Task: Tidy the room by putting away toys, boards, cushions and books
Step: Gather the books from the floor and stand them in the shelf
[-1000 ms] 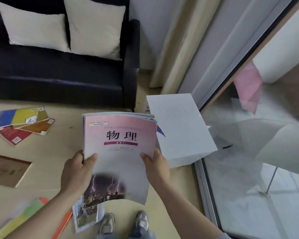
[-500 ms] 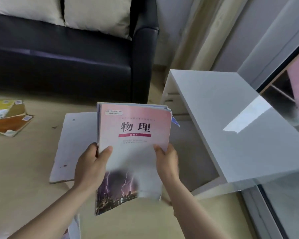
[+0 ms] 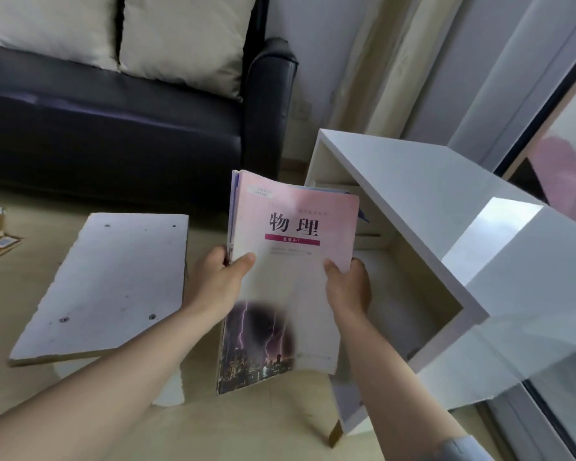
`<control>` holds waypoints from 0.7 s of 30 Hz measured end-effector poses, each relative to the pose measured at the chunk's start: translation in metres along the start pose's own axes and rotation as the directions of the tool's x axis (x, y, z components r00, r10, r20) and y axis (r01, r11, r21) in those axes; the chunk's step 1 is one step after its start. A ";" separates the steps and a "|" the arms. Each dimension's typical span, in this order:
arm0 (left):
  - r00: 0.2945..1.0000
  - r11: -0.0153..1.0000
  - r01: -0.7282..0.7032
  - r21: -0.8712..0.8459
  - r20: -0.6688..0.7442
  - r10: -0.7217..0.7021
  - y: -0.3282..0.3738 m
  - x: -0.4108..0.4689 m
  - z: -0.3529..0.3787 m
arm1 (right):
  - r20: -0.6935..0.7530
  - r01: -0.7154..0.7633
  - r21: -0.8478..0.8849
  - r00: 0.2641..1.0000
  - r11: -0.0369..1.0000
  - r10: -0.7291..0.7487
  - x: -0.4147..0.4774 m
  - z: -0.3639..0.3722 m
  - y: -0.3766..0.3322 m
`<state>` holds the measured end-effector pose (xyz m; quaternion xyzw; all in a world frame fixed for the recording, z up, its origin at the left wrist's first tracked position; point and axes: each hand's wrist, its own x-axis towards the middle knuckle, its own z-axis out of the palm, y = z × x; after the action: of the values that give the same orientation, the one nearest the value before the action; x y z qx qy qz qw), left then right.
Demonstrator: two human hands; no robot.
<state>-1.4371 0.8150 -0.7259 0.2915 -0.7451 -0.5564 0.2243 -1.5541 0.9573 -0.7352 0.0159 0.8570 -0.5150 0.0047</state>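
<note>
Together, left grip [image 3: 213,284] and right grip [image 3: 348,289] both clasp the pink book [image 3: 293,261] beside the white cabinet [image 3: 413,201].

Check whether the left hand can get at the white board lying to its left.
Probably yes, once freed: the left hand grips the physics textbook along with the right hand, but the white board lies just beside it with nothing between.

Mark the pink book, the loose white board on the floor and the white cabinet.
pink book [image 3: 288,287]: head view, middle of its front cover.
white board [image 3: 110,281]: head view, its flat upper face.
white cabinet [image 3: 419,201]: head view, its top panel.
</note>
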 end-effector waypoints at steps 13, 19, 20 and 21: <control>0.964 0.993 0.032 -0.113 0.266 -0.001 -0.014 0.067 0.037 | -0.225 -0.093 0.175 0.965 0.980 0.132 0.053 0.024 0.017; 0.974 0.998 -0.023 -0.057 0.223 0.035 -0.018 0.099 0.077 | -0.300 -0.028 0.247 0.948 0.969 0.104 0.101 0.030 0.019; 0.977 0.999 -0.034 -0.040 0.210 0.042 -0.020 0.106 0.084 | -0.305 -0.024 0.271 0.946 0.962 0.110 0.108 0.032 0.023; 0.979 0.998 -0.052 -0.029 0.198 0.057 -0.021 0.113 0.089 | -0.315 -0.018 0.290 0.942 0.957 0.113 0.115 0.035 0.026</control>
<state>-1.5745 0.7956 -0.7704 0.2112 -0.7649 -0.5850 0.1675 -1.6686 0.9413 -0.7776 0.1308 0.7622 -0.6219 -0.1231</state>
